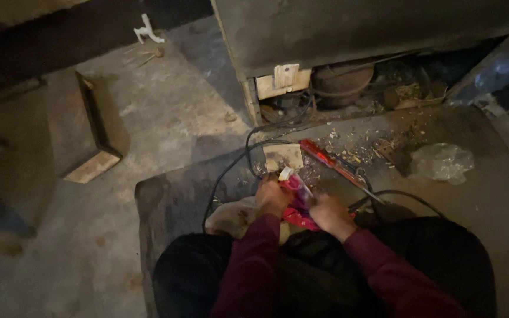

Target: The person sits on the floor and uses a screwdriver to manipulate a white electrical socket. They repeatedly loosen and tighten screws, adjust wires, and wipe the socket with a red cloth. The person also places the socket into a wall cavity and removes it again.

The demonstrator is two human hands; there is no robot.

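Left hand: my left hand has its fingers closed on the upper end of a pink and red packet, just below the packet's white tip.
Right hand: my right hand has its fingers curled around the lower right part of the same packet.
Packet: held between both hands, low over my lap and the dark mat I sit on, tilted with the white tip pointing up and away from me.
Sleeves: both arms are in dark maroon sleeves.
Near my hands: a red-handled tool lies slanted on the floor just beyond the packet, beside a small pale wooden block.
Cable: a black cable loops from the machine's base past my left hand.
Farther off: a crumpled clear plastic bag lies to the right, among scattered wood chips.
Left side: a wooden box stands on the concrete floor, well apart.
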